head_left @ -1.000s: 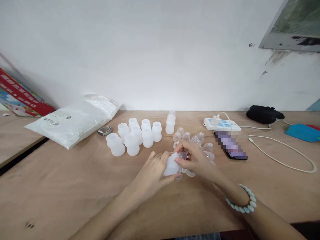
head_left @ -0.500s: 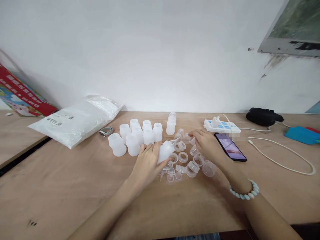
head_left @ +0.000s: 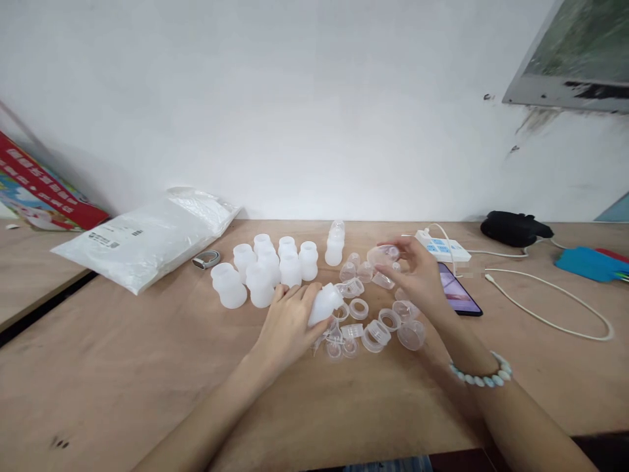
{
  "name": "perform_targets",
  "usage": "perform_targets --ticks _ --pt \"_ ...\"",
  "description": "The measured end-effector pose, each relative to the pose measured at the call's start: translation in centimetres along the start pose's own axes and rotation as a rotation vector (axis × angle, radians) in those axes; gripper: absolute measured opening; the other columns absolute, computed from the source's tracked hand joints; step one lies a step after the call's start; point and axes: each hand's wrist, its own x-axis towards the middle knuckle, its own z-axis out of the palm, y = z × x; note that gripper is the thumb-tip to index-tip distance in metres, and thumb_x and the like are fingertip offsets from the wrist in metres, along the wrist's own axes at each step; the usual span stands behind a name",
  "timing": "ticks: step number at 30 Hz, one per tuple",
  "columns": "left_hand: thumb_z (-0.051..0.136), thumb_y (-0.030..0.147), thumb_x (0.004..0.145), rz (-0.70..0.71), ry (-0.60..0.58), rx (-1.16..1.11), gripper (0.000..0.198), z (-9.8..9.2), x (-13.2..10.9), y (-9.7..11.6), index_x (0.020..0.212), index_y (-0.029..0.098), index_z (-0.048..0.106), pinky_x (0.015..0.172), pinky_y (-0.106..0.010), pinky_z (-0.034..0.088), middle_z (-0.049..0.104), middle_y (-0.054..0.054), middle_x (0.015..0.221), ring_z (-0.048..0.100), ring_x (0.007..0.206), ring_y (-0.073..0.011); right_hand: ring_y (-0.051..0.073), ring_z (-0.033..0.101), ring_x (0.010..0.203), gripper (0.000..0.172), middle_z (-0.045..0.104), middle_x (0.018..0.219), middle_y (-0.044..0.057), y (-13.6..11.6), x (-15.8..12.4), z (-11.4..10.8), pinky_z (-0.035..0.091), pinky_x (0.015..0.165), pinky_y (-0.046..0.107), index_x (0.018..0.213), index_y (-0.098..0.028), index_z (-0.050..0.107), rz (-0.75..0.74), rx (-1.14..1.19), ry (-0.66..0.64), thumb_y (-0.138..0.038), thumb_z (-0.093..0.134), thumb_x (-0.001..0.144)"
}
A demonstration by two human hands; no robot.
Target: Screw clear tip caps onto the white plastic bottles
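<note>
My left hand (head_left: 287, 321) is wrapped round a white baby bottle (head_left: 322, 308), tilted so its top points up and to the right. Between the fingers of my right hand (head_left: 417, 272) is a clear bottle cap (head_left: 381, 255), lifted above the other clear parts. A clear screw ring (head_left: 359, 308), a teat (head_left: 335, 335) and several more rings and caps lie spread between and in front of my hands. To the left stand several open white bottles (head_left: 263, 288). One capped bottle (head_left: 335, 248) stands upright farther back.
A white plastic bag (head_left: 142, 239) and a watch-like band (head_left: 206, 259) lie at the left. At the right are a power strip (head_left: 447, 250), a phone (head_left: 460, 294), a white cable (head_left: 565, 298) and a black case (head_left: 515, 228). The wall (head_left: 314, 118) bounds the table behind.
My right hand has picked up a clear cap from among the loose parts and raised it slightly. My left hand still holds the tilted bottle in nearly the same place.
</note>
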Motion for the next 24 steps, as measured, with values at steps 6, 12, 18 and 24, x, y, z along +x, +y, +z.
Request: perform_targets --ticks 6,12,18,24 --pt "0.066 0.039 0.088 -0.016 -0.004 0.002 0.037 -0.3 0.0 0.3 0.117 0.019 0.054 0.082 -0.042 0.043 0.073 -0.005 0.107 0.068 0.089 -0.0288 0.026 0.066 0.102 0.038 0.071 0.109 0.009 -3.5 -0.9 1.3 0.056 0.086 0.040 0.100 -0.022 0.061 0.155 0.647 -0.265 -0.034 0.085 0.074" --pt "0.067 0.034 0.087 -0.036 -0.043 0.078 0.037 -1.2 -0.2 0.4 0.118 0.018 0.055 0.063 -0.032 0.047 0.073 -0.007 0.098 0.070 0.079 -0.0263 0.024 0.067 0.095 0.035 0.069 0.107 0.006 -4.5 -2.4 3.3 0.058 0.078 0.035 0.105 -0.023 0.069 0.134 0.587 -0.340 -0.037 0.083 0.077" --pt "0.065 0.036 0.088 0.082 -0.038 0.048 0.036 -2.0 -0.3 0.2 0.117 0.018 0.055 0.064 -0.032 0.051 0.074 -0.007 0.099 0.071 0.082 -0.0265 0.027 0.066 0.103 0.032 0.071 0.110 0.008 -5.3 -2.1 1.9 0.057 0.082 0.039 0.111 -0.025 0.072 -0.146 0.384 -0.315 -0.037 0.079 0.083" --pt "0.068 0.034 0.086 0.163 -0.067 0.028 0.037 -1.8 -0.3 0.0 0.116 0.015 0.055 0.063 -0.034 0.053 0.074 -0.008 0.097 0.072 0.083 -0.0273 0.026 0.067 0.103 0.030 0.072 0.111 0.008 -5.7 -2.3 2.2 0.056 0.086 0.041 0.115 -0.026 0.070 -0.293 0.326 -0.336 -0.035 0.076 0.087"
